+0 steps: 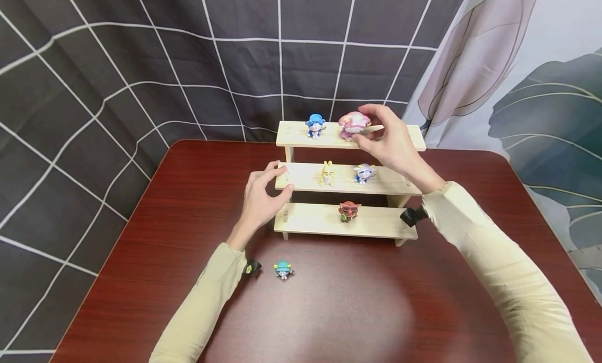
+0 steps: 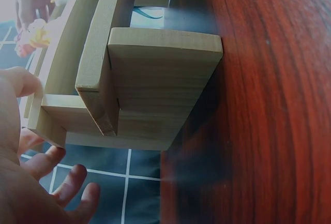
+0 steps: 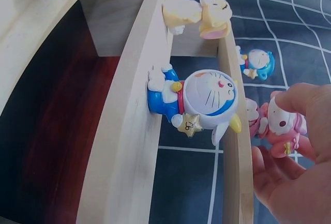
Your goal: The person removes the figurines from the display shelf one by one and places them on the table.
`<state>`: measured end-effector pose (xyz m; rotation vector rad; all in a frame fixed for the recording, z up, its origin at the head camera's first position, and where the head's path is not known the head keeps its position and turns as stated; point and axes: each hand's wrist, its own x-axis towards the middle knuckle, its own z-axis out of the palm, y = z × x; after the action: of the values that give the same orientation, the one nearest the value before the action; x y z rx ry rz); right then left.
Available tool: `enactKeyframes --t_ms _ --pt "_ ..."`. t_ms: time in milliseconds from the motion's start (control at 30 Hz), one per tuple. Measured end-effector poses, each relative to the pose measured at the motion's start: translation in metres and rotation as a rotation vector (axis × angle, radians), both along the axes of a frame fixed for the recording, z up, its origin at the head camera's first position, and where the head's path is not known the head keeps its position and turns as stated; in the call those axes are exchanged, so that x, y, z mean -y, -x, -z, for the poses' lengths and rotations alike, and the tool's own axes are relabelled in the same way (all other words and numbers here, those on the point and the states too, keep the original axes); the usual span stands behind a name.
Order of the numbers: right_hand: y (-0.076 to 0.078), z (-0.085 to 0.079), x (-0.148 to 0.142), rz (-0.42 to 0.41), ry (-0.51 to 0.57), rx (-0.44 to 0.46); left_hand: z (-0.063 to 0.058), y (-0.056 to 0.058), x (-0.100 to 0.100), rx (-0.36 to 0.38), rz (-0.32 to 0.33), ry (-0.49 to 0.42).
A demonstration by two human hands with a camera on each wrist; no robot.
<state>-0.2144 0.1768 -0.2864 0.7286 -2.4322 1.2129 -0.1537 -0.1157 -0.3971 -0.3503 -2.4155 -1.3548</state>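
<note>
A three-tier wooden display stand (image 1: pixel 301 177) stands on the table. At the right of its top tier, my right hand (image 1: pixel 394 143) pinches a pink figurine (image 1: pixel 354 124) between thumb and fingers; the figurine's face shows in the right wrist view. My left hand (image 1: pixel 261 196) holds the left end of the middle tier, thumb in front and fingers farther back. A figurine in a blue hat (image 1: pixel 315 126) stands left of the pink one. The middle tier bears a yellow rabbit-eared figurine (image 1: pixel 327 174) and a white-hooded blue figurine (image 3: pixel 207 97). A reddish-brown figurine (image 1: pixel 348 211) stands on the bottom tier.
A figurine in a teal hat (image 1: pixel 282 269) stands on the reddish wooden table (image 1: pixel 329 311), in front of the stand and beside my left wrist. A dark checked curtain (image 1: pixel 244 65) hangs behind, with a pale patterned curtain (image 1: pixel 470 65) at the right.
</note>
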Motion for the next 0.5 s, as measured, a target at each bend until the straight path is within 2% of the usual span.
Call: enactKeyframes --t_ms 500 --pt "0.0055 -0.0035 0.0040 -0.008 -0.009 0.037 -0.0014 -0.0006 0.0000 -0.010 -0.001 0.008"
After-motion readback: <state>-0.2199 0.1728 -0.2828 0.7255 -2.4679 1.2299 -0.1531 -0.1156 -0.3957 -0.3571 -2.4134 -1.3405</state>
